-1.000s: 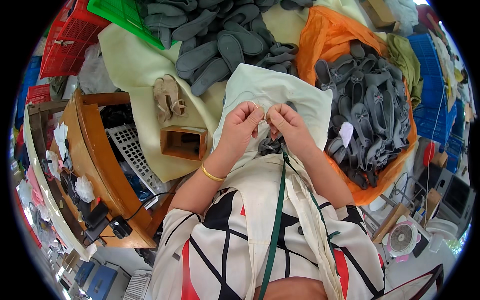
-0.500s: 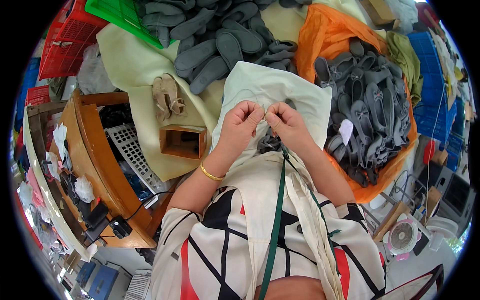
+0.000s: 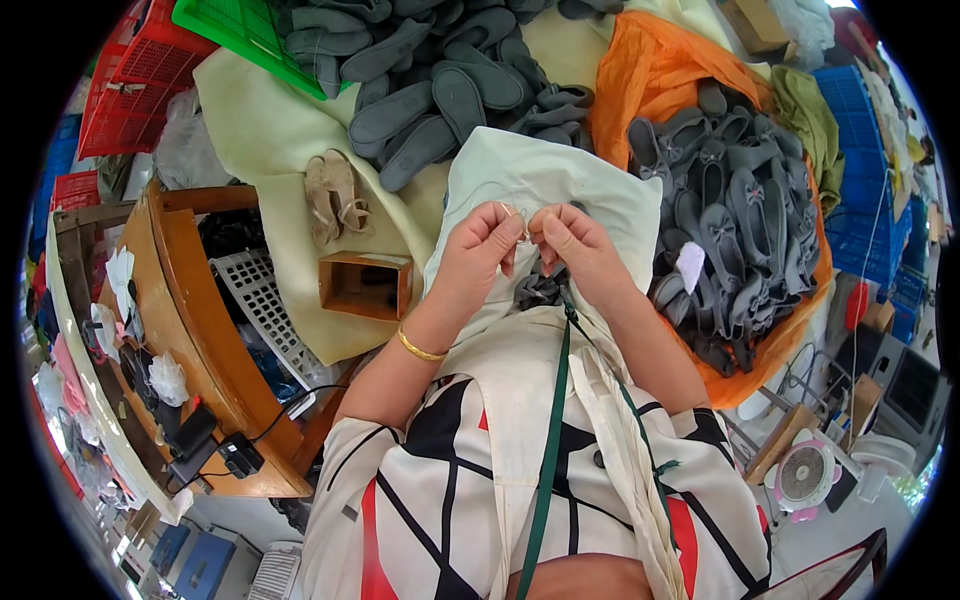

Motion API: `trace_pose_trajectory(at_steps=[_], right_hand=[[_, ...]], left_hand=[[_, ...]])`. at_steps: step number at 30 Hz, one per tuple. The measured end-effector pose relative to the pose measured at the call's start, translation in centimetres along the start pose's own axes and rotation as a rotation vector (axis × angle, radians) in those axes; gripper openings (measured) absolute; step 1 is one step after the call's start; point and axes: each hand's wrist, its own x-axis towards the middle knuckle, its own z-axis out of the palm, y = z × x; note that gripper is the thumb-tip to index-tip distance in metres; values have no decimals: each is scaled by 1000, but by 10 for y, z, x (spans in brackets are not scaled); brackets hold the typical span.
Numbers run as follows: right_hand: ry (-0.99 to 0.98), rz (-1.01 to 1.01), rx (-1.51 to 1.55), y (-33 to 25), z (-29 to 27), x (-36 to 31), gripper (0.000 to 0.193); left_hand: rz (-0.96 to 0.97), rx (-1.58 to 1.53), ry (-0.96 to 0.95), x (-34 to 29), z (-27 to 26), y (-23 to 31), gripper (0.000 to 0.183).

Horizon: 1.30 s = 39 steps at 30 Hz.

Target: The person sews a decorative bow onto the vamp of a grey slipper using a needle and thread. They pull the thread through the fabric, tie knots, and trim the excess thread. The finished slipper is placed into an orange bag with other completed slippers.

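White cloth (image 3: pixel 545 165) lies below the left hand (image 3: pixel 480 243) and right hand (image 3: pixel 577 243), their thumbs and forefingers pinching thin thread (image 3: pixel 524 237).

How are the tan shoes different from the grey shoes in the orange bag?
The tan shoes are light brown, while the grey shoes are much darker.
The tan shoes are just one pair; the grey shoes make a big heap.
The tan shoes lie on pale yellow cloth, but the grey shoes are piled in the orange bag.
Both are footwear.
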Motion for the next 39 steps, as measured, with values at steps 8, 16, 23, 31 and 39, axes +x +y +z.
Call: trace_pose_trajectory(at_steps=[8, 16, 23, 31, 39], right_hand=[[-2, 27, -114, 1, -1, -2, 17], [30, -269, -408, 0, 13, -10, 11], [-478, -363, -632, -10, 48, -20, 10], [-261, -405, -1132, 15, 25, -8, 7], [349, -281, -1009, -20, -99, -53, 8]], left_hand=[[27, 85, 16, -1, 0, 2, 12], [552, 653, 275, -2, -9, 7, 6], [331, 308, 438, -13, -54, 12, 8], [103, -504, 309, -33, -75, 55, 5], [170, -225, 389, -46, -74, 48, 6]])
